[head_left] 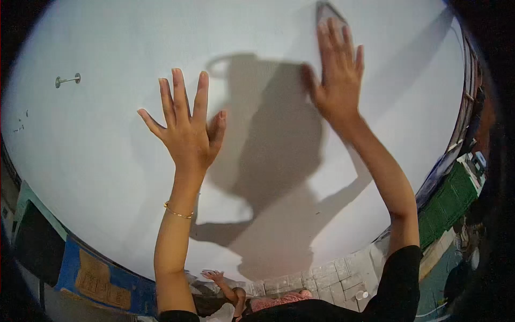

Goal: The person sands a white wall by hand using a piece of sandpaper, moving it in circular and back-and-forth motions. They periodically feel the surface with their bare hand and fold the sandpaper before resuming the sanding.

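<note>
My left hand point(185, 126) is spread with its fingers apart against a large white wall point(123, 188). Nothing shows in its grasp, and a thin gold bracelet point(178, 212) circles the wrist. Higher and to the right, my right hand point(340, 80) reaches up with its fingers stretched out along the wall. Its fingertips overlap a grey, dark-edged pointed shape point(337, 12) near the top of the view; I cannot tell what that shape is. A broad shadow of my head and arms falls on the wall between the two hands.
A small metal fixture point(68, 80) juts from the wall at left. Blue board with brown cardboard point(99, 282) stands at lower left. Another person's hand point(213, 276) shows at the bottom, near grey paving point(338, 276). A green crate-like object point(449, 204) is at right.
</note>
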{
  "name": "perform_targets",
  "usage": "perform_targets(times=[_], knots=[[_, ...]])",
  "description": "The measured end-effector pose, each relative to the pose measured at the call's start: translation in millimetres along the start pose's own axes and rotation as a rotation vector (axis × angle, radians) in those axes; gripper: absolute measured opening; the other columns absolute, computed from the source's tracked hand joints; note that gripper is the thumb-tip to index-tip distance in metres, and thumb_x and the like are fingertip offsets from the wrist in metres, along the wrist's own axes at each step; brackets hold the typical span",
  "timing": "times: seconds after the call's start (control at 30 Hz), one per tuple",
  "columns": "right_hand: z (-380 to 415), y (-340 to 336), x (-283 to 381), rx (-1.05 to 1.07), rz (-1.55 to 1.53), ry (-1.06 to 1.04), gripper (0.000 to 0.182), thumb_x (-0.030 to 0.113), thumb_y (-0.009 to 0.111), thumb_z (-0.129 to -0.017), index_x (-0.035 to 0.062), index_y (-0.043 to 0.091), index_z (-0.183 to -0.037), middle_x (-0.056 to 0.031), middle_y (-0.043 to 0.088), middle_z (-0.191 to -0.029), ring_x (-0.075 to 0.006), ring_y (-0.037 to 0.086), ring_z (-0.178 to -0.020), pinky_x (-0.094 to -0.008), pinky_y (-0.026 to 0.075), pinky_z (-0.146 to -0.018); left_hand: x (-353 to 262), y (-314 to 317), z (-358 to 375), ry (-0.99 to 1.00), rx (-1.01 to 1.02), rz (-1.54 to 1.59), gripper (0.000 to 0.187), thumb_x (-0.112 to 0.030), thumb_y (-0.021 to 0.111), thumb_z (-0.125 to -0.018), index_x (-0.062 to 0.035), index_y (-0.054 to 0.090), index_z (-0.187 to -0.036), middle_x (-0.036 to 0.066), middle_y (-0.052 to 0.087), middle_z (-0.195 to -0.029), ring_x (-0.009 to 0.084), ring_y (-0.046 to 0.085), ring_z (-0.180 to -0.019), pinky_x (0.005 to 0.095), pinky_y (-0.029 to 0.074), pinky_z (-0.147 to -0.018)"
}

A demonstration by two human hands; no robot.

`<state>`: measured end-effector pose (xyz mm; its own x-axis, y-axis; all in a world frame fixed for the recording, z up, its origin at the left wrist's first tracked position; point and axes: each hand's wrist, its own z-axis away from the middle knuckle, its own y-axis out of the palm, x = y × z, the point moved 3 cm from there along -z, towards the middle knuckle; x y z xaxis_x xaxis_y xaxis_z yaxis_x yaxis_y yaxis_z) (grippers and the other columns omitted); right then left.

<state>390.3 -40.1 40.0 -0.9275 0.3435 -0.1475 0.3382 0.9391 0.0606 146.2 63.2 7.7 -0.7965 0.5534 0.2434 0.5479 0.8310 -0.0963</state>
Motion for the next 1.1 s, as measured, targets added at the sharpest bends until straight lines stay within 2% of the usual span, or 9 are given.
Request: perform_targets(times=[0.1,0.27,0.37,0.5,0.63,0.7,0.8,0.93,1.1], knots=[[34.1,-4.9,52.6,0.287,-0.24,-0.631,0.064,0.052,0.053,-0.089,0.0191,0.04,-0.142,-0.0034,0.028,-0.153,-0.0237,0.022,-0.142,-0.0524,0.013,-0.115,5.2,1.3,0.5,0.005,-0.037,0.025,0.057,-0.05,0.047,-0.091,-0.0278,0.04,-0.143,0.011,0.025,-0.154,0.0283,0.021,-0.143,0.062,-0.009,-0.109],[14.0,6.5,61.9,0.035,-0.041,0.104,0.057,0.05,0.06,-0.085,0.0321,0.045,-0.136,0.0055,0.032,-0.151,-0.0168,0.028,-0.14,-0.0466,0.015,-0.118,28.5,8.2,5.2,-0.004,-0.068,0.081,0.057,-0.05,0.045,-0.092,-0.0303,0.037,-0.144,0.011,0.026,-0.154,0.0288,0.022,-0.142,0.0623,-0.01,-0.108],[37.9,5.3,88.3,0.298,-0.378,-0.436,0.059,0.051,0.062,-0.083,0.0297,0.046,-0.137,0.0016,0.034,-0.15,-0.0185,0.029,-0.14,-0.0489,0.015,-0.116,20.9,12.4,1.5,-0.002,-0.088,0.094,0.058,-0.051,0.044,-0.092,-0.0305,0.034,-0.145,0.011,0.027,-0.153,0.0296,0.023,-0.142,0.0619,-0.012,-0.108],[1.3,15.2,51.1,-0.09,-0.243,0.172,0.062,0.048,0.058,-0.086,0.0207,0.043,-0.14,-0.0055,0.034,-0.15,-0.0255,0.027,-0.141,-0.0563,0.009,-0.114,23.1,17.1,5.1,-0.025,-0.085,0.107,0.058,-0.053,0.039,-0.093,-0.0299,0.032,-0.146,0.01,0.025,-0.154,0.0298,0.022,-0.142,0.0618,-0.013,-0.108],[26.8,18.7,110.5,0.229,-0.341,-0.385,0.061,0.044,0.056,-0.089,0.0171,0.04,-0.142,-0.0063,0.029,-0.153,-0.0256,0.025,-0.141,-0.0541,0.011,-0.114,33.5,25.8,16.7,-0.029,-0.05,0.107,0.06,-0.051,0.036,-0.095,-0.026,0.026,-0.149,0.011,0.018,-0.156,0.0308,0.012,-0.145,0.0639,-0.012,-0.107],[14.1,29.7,92.3,0.272,-0.301,-0.369,0.063,0.046,0.056,-0.088,0.0195,0.04,-0.142,-0.0047,0.03,-0.153,-0.0243,0.026,-0.141,-0.0544,0.013,-0.114,34.2,29.4,24.9,-0.032,-0.037,0.092,0.061,-0.051,0.035,-0.095,-0.0249,0.026,-0.149,0.01,0.017,-0.156,0.0302,0.012,-0.145,0.0627,-0.011,-0.108],[0.2,35.2,44.8,-0.16,-0.254,0.387,0.069,0.047,0.065,-0.083,0.0189,0.041,-0.141,-0.0043,0.035,-0.15,-0.0248,0.026,-0.141,-0.0518,0.011,-0.116,33.9,31.2,38.5,-0.046,0.014,0.075,0.06,-0.051,0.035,-0.095,-0.0251,0.027,-0.149,0.01,0.018,-0.156,0.0286,0.013,-0.145,0.0624,-0.011,-0.108],[21.1,18.8,107.2,0.278,-0.372,-0.323,0.058,0.031,0.057,-0.091,0.0135,0.039,-0.142,-0.0076,0.036,-0.149,-0.0294,0.024,-0.141,-0.0529,0.009,-0.116,33.7,28.6,38.8,-0.051,0.02,0.108,0.06,-0.051,0.037,-0.095,-0.0259,0.027,-0.149,0.008,0.019,-0.156,0.0266,0.013,-0.145,0.0637,-0.011,-0.108],[7.5,23.7,69.7,-0.099,-0.24,0.218,0.062,0.049,0.06,-0.085,0.0226,0.045,-0.139,-0.0016,0.035,-0.15,-0.0229,0.031,-0.139,-0.0509,0.014,-0.115,34.0,29.8,39.5,-0.045,0.024,0.094,0.062,-0.05,0.038,-0.095,-0.0235,0.025,-0.149,0.009,0.017,-0.157,0.0281,0.012,-0.145,0.0624,-0.011,-0.108]])
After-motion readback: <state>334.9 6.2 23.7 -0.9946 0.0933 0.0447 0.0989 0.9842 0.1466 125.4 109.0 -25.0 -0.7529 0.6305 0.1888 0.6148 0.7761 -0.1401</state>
